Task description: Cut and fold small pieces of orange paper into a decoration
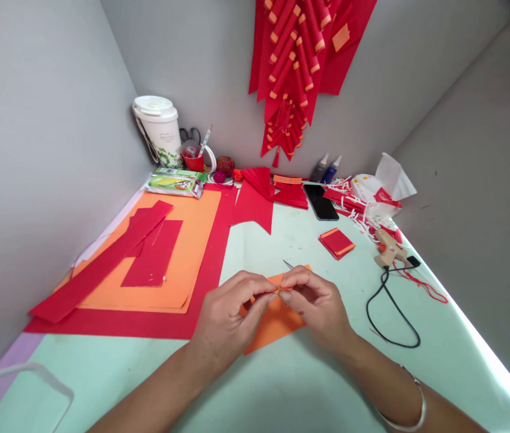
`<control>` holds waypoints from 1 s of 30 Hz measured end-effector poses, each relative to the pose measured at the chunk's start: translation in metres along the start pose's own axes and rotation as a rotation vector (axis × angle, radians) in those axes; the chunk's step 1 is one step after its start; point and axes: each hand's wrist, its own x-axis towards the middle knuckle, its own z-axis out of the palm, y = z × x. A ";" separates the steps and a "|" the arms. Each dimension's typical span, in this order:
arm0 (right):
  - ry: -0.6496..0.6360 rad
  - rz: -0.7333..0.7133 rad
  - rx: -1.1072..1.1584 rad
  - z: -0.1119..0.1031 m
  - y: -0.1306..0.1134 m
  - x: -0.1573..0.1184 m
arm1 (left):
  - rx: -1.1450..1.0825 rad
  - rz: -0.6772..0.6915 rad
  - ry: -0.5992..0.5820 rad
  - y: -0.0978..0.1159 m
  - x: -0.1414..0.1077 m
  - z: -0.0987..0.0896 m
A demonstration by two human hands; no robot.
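Two hands met over pale green table [309, 391]. Left hand [225, 316] and right hand [316, 304] pinched orange paper piece [273, 322] at its top edge, fingertips [277, 287] clamped together on it. Beyond fingers: small red-orange paper stack [337, 242]; farther, black phone [320, 202]. Far beyond, red paper firecrackers [295, 66] hung on wall.

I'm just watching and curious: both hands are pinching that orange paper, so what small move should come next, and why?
Probably press the pinched fold flat. Both the left hand and right hand grip the orange paper at one spot, raised off the table, so the crease looks unfinished.
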 end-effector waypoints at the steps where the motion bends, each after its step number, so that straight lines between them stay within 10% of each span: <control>1: -0.002 0.030 0.036 0.001 -0.001 0.000 | -0.011 -0.014 -0.006 0.001 0.000 0.000; 16: -0.095 0.326 0.145 0.002 -0.004 0.001 | -0.410 -0.617 -0.092 0.009 0.010 -0.005; 30: -0.188 0.142 -1.280 -0.068 -0.011 -0.021 | -1.124 -0.884 -0.072 -0.003 0.018 -0.014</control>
